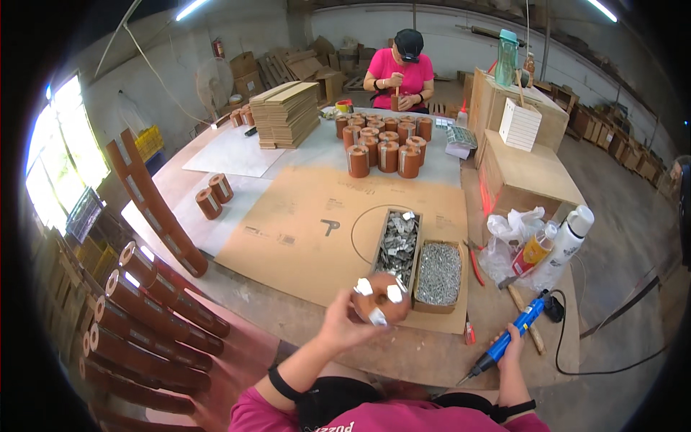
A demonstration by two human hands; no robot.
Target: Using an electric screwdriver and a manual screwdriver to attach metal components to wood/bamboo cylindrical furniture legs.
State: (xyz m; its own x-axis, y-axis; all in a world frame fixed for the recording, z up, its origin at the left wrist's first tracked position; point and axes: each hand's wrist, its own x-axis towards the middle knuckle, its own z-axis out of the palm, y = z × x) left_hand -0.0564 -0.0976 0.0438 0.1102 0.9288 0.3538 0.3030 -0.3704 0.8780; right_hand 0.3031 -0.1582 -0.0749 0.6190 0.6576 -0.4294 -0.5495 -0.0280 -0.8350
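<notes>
My left hand [341, 322] is closed around a short brown cylinder [376, 304] with a hole in its middle. Three shiny metal pieces sit on the end facing up. In my right hand [512, 348] is a blue corded electric screwdriver [520, 322], its tip pointing down and left past the table's near edge. Just beyond the held cylinder stand two open boxes: one of flat grey metal pieces [398, 246], the other of small screws [440, 273]. The cylinder partly covers the near end of the first box.
Brown cylinders [388, 156] crowd the far table, near a stack of boards [286, 115]. Long brown tubes [147, 313] lean at left. Pliers [475, 262], a hammer [524, 317], bottles [568, 241] and wooden boxes [529, 169] line the right. A co-worker [403, 72] works opposite.
</notes>
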